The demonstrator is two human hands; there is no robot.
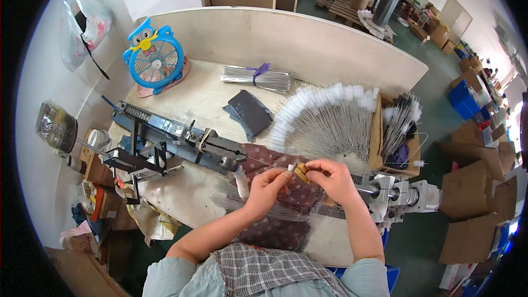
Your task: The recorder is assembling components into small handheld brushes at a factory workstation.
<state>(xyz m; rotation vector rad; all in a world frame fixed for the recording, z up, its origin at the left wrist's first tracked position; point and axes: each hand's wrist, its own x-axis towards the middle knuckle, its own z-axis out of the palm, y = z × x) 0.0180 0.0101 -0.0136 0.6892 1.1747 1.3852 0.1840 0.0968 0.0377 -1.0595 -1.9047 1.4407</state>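
Observation:
Above the dotted brown cloth (256, 157), my two hands work close together. My left hand (267, 191) is closed, its thumb and forefinger pinching at a small white piece (290, 168). A thin wire seems to run from there toward the metal bench device (206, 146). My right hand (333, 180) is closed on a small yellow-brown block (301, 172), which sits right beside the white piece. Whether the two touch, I cannot tell. A white bottle (241, 182) stands just left of my left hand. Loose thin wires (286, 210) lie on the cloth under my wrists.
Fanned wires with white tips (324, 115) lie behind my hands, by a cardboard box (375, 143) of more wires. A tied wire bundle (258, 78), dark cloth pieces (248, 113) and a blue fan (157, 63) sit farther back. A metal shaft mechanism (404, 195) stands right.

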